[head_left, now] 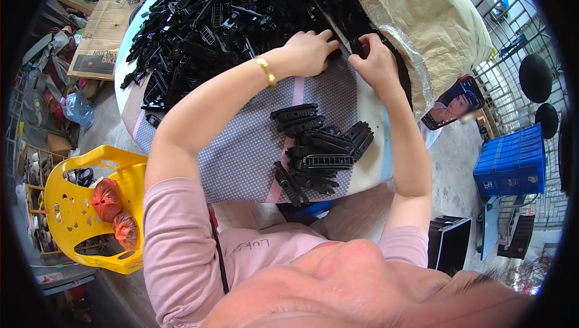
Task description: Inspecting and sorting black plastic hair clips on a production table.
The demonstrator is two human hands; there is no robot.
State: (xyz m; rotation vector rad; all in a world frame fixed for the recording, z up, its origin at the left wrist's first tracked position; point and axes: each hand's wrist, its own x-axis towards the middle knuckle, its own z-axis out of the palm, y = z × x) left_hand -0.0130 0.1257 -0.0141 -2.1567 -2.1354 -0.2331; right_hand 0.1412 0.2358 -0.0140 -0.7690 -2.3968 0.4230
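Note:
A big heap of black plastic parts (pixel 211 20), many with ladder-like ribbing, covers the far side of a round table spread with a patterned cloth (pixel 235 159). My left hand (pixel 310 53), gold bracelet at the wrist, reaches to the heap's near edge; its fingers curl down and hide what they grip. Just right of it, my right hand (pixel 377 63) has thumb and fingers bent around a small black plastic part, mostly hidden. A thin pale strip (pixel 335 26) runs between the hands into the heap. Nearer me lies a smaller stack of long ribbed black parts (pixel 325 153).
A crumpled tan sack (pixel 416 14) drapes over the table's right side, with a phone (pixel 455 104) showing a person beside it. Left stands a yellow plastic chair (pixel 78 207) holding red bags (pixel 107 200). A blue crate (pixel 509 162) is at right; cardboard (pixel 105 32) stands far left.

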